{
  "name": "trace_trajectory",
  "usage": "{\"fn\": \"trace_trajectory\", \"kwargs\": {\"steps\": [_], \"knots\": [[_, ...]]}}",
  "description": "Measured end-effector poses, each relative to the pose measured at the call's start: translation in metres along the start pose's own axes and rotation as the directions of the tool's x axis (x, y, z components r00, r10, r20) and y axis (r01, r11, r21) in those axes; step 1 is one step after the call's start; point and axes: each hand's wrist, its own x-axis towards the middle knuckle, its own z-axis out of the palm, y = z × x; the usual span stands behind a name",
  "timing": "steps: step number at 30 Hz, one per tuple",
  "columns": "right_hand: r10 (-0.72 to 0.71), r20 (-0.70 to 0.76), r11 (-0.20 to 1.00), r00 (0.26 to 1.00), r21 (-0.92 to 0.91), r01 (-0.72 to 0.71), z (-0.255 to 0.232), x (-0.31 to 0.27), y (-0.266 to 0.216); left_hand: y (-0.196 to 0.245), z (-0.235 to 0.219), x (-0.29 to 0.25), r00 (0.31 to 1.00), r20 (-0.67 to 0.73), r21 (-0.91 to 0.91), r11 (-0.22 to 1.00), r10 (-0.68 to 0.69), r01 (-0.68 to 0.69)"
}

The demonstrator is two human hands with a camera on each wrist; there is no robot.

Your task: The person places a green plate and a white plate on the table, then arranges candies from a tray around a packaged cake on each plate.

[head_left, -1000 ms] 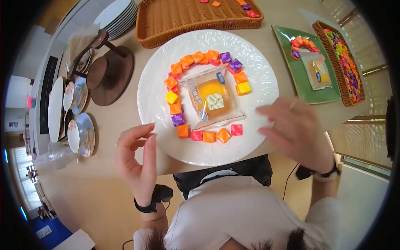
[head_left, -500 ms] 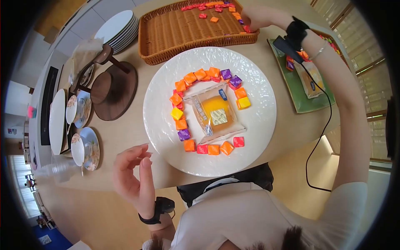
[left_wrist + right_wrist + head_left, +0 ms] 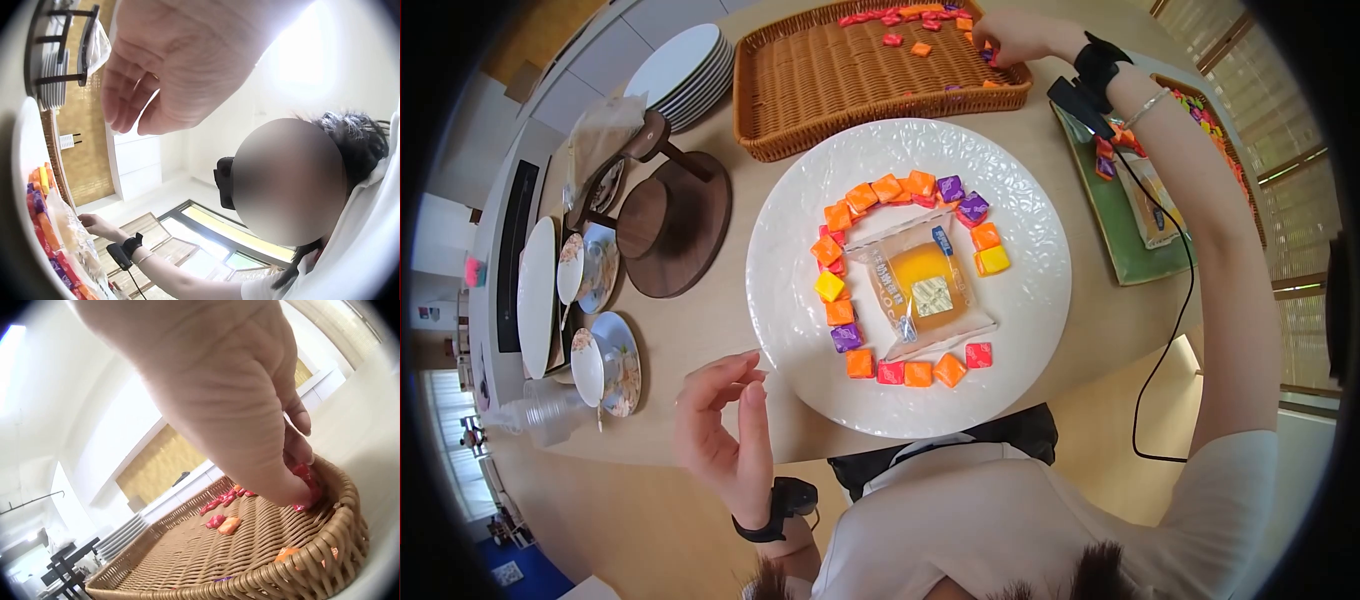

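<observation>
My right hand (image 3: 1012, 38) reaches into the right corner of a brown wicker basket (image 3: 840, 75). In the right wrist view its thumb and fingers pinch a red wrapped candy (image 3: 306, 482) by the basket wall. My left hand (image 3: 725, 425) hovers at the table's front edge, left of a large white plate (image 3: 1025, 330), fingers loosely bent and holding nothing. On that plate, a packaged yellow cake (image 3: 915, 285) in a clear wrapper lies inside a broken ring of orange, red, purple and yellow candies (image 3: 836, 215), with gaps at the lower right.
At the right a green plate (image 3: 1125, 245) carries another packaged cake, partly behind my right forearm. A basket of colourful candies (image 3: 1215, 125) is beyond it. At the left are a dark wooden stand (image 3: 690, 245), stacked white plates (image 3: 685, 65), cups on saucers (image 3: 622, 365) and clear plastic cups (image 3: 550, 415).
My right hand has gone from the plate's right side up to the wicker basket and stays in its corner. The left hand keeps nearly the same place. The head view has shifted slightly.
</observation>
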Motion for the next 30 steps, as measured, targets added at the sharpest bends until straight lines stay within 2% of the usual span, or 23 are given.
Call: {"fn": "trace_trajectory", "kwargs": {"steps": [1, 4, 5, 7, 9, 10, 11, 12, 13, 14, 16, 17, 18, 20, 22, 24, 25, 26, 28, 30], "knots": [[0.038, -0.028, 0.994, 0.999, -0.101, -0.041, 0.005, 0.002, -0.004, 0.001, 0.001, 0.000, 1.000, -0.001, 0.002, 1.000, 0.001, -0.001], [0.045, 0.025, 0.980, 0.999, -0.198, -0.039, 0.004, 0.008, -0.010, 0.004, 0.001, 0.003, 1.000, 0.028, 0.027, 1.000, 0.012, -0.012], [0.041, 0.023, 0.980, 0.999, -0.197, -0.036, 0.005, 0.008, -0.014, 0.007, 0.001, 0.006, 0.997, 0.061, 0.075, 0.996, 0.052, -0.056], [0.062, -0.053, 0.949, 0.997, -0.305, -0.075, 0.010, 0.009, -0.021, 0.019, -0.001, 0.015, 0.992, 0.093, 0.126, 0.987, 0.090, -0.101], [0.003, -0.121, 0.951, 0.993, -0.305, -0.040, 0.017, 0.006, -0.015, 0.042, -0.002, 0.032, 0.951, 0.245, 0.273, 0.928, 0.187, -0.252], [-0.051, -0.182, 0.951, 0.982, -0.310, -0.008, 0.019, 0.005, -0.012, 0.051, 0.000, 0.045, 0.952, 0.244, 0.279, 0.926, 0.188, -0.254], [-0.054, -0.186, 0.952, 0.981, -0.307, -0.006, 0.012, 0.007, -0.014, 0.059, 0.004, 0.061, 0.907, 0.333, 0.302, 0.882, 0.258, -0.362], [-0.041, -0.118, 0.971, 0.992, -0.239, 0.012, -0.001, 0.010, -0.012, 0.066, 0.012, 0.080, 0.849, 0.424, 0.313, 0.829, 0.315, -0.464], [-0.032, -0.048, 0.985, 0.998, -0.170, 0.023, -0.013, 0.012, -0.012, 0.072, 0.022, 0.102, 0.838, 0.469, 0.328, 0.826, 0.278, -0.458], [-0.033, -0.050, 0.986, 0.998, -0.167, 0.024, -0.021, 0.008, -0.014, 0.072, 0.038, 0.129, 0.802, 0.517, 0.345, 0.784, 0.300, -0.516], [-0.128, -0.130, 0.991, 0.983, 0.017, 0.131, -0.036, -0.009, -0.022, 0.066, 0.076, 0.186, 0.711, 0.618, 0.375, 0.669, 0.336, -0.642], [-0.157, -0.237, 0.985, 0.959, 0.038, 0.171, -0.049, -0.020, -0.028, 0.061, 0.099, 0.216, 0.656, 0.669, 0.383, 0.595, 0.349, -0.707], [-0.154, -0.239, 0.985, 0.959, 0.042, 0.169, -0.062, -0.034, -0.035, 0.053, 0.123, 0.249, 0.573, 0.763, 0.334, 0.577, 0.299, -0.746], [-0.086, -0.376, 0.978, 0.923, 0.145, 0.150, -0.084, -0.063, -0.048, 0.061, 0.134, 0.250, 0.633, 0.723, 0.379, 0.607, 0.278, -0.699], [0.029, -0.392, 0.895, 0.920, 0.419, 0.151, -0.103, -0.103, -0.075, 0.023, 0.186, 0.306, 0.479, 0.806, 0.232, 0.557, 0.349, -0.797], [0.141, -0.330, 0.758, 0.933, 0.643, 0.113, -0.115, -0.143, -0.093, 0.001, 0.238, 0.344, 0.452, 0.842, 0.231, 0.561, 0.293, -0.795], [0.145, -0.331, 0.756, 0.933, 0.645, 0.111, -0.109, -0.169, -0.103, -0.008, 0.256, 0.351, 0.425, 0.874, 0.230, 0.568, 0.238, -0.791], [0.209, -0.290, 0.707, 0.934, 0.704, 0.061, -0.100, -0.201, -0.111, -0.015, 0.266, 0.351, 0.422, 0.874, 0.229, 0.563, 0.240, -0.794], [0.323, -0.208, 0.595, 0.923, 0.803, -0.027, -0.086, -0.253, -0.128, -0.030, 0.282, 0.350, 0.485, 0.872, 0.348, 0.618, 0.063, -0.705], [0.409, -0.173, 0.490, 0.896, 0.870, -0.056, -0.070, -0.287, -0.142, -0.042, 0.289, 0.358, 0.492, 0.869, 0.330, 0.666, 0.063, -0.669]]}}
